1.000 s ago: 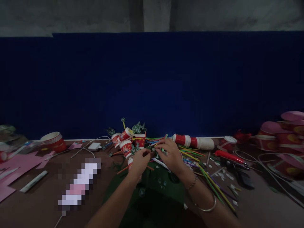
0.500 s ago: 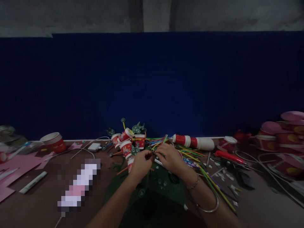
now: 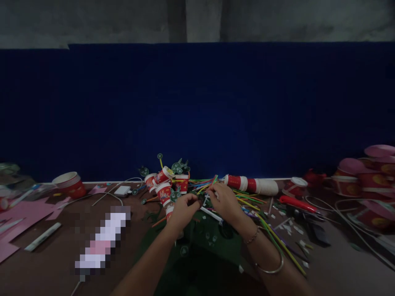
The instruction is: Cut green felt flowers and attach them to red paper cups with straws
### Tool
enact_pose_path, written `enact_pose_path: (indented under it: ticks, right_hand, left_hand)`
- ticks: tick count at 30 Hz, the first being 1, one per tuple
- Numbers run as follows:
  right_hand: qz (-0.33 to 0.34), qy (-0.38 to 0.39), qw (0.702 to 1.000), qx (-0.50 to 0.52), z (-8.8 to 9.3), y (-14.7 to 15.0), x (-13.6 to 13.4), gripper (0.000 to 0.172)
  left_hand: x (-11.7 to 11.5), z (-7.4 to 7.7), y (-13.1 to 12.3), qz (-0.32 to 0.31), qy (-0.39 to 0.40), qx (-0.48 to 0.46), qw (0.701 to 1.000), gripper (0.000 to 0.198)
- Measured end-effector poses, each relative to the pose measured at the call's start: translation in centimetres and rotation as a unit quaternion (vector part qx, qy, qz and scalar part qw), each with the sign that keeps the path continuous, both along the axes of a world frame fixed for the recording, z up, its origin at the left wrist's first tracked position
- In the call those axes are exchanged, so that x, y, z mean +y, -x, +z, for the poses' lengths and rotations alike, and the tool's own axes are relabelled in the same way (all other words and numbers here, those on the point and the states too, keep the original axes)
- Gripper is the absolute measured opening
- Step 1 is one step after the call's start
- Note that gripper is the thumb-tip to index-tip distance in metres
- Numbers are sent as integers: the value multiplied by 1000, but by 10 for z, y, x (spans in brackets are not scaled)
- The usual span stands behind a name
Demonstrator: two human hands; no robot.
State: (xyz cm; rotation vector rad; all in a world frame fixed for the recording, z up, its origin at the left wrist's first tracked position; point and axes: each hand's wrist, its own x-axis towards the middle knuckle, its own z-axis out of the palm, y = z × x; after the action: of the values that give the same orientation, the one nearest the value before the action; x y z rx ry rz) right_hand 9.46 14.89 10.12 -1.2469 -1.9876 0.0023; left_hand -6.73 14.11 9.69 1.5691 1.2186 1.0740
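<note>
My left hand point(image 3: 185, 210) is closed, thumb and fingertips brought together, beside the red paper cups. Whatever it pinches is too small and dark to name. My right hand point(image 3: 226, 205), a bracelet and bangle on its wrist, also has its fingers pinched, close to the tips of the colored straws point(image 3: 247, 201). What lies in them cannot be made out. Below the gap between both hands lies a white stick-like piece point(image 3: 211, 213). Left of my left hand, several red paper cups point(image 3: 163, 192) carry round green paper cutouts point(image 3: 175, 195). Dark green paper point(image 3: 197, 250) spreads under my hands.
A row of nested paper cups point(image 3: 262, 186) lies behind my right hand. To the right are a red-handled tool point(image 3: 298, 203), white scraps point(image 3: 286, 227) and decorated cups point(image 3: 352, 181). Pink paper point(image 3: 27, 216), a glue-stick-like tube point(image 3: 43, 237) and stacked cups point(image 3: 69, 184) stand left.
My hands have drawn slightly apart. The right fingertips have lifted a little, and more of the white piece beneath them shows. Cups and straws stay put.
</note>
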Motion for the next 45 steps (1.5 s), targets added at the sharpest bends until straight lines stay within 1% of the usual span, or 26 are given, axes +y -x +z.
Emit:
enact_pose_path:
  ticks: [4,6,7,9,11,13,15,17,19,21,23,26,28,29,31,33,35,37,40,43,45]
  right_hand:
    - [-72,54,994,-64,-5,-6,6,22]
    - [-86,68,991,-74,-7,-7,7,12]
    - [-79,67,992,-68,-7,-7,8,7]
    - [-46,57,997,-40,-6,-6,7,16]
    - [-6,49,999,-1,-4,-3,4,19]
    - [37,47,997,51,0,1,0,22]
    - [89,46,990,99,3,4,-4,25]
    - [126,55,981,134,5,7,-6,19]
    - [122,88,974,167,5,7,-5,11]
    - [98,155,958,220,2,7,-2,10]
    - [91,232,926,284,-1,5,1,14]
    - [107,308,880,346,-3,2,5,19]
    - [111,334,864,361,-3,2,5,18]
    - [111,344,858,366,-2,2,4,18]
    - [118,357,848,374,-1,2,3,17]
    - [127,364,843,375,0,2,3,17]
    - [133,362,848,363,0,2,2,17]
    - [132,345,863,344,0,2,2,17]
    - [137,314,883,321,2,3,0,15]
    - [140,301,891,309,4,4,-3,16]
    - [130,289,901,296,6,5,-5,16]
  left_hand:
    - [-1,2,1,1,74,-82,994,20]
    - [-1,3,2,-1,113,-124,986,22]
    - [-1,2,2,-6,133,-147,980,23]
    - [0,0,3,-18,165,-195,967,24]
    - [1,-2,4,-27,191,-244,950,21]
    - [2,-2,4,-23,227,-282,932,17]
    - [1,0,4,-24,280,-304,910,13]
    - [0,3,3,-41,328,-310,891,10]
    - [-1,5,3,-53,346,-310,884,12]
    - [-1,6,2,-44,325,-305,894,20]
    - [0,5,3,-15,262,-294,919,26]
    - [0,3,3,28,109,-234,966,22]
    - [-2,4,3,43,5,-167,985,19]
    - [-2,5,3,45,-41,-128,990,18]
    - [-4,7,2,39,-119,-58,990,17]
    - [-6,9,1,26,-161,-6,987,17]
    - [-7,11,1,19,-155,16,988,16]
    - [-8,11,1,22,-123,15,992,17]
    - [-7,11,1,29,-84,1,996,18]
    - [-5,11,2,18,-56,-24,998,19]
    - [-4,9,3,14,-27,-50,998,21]
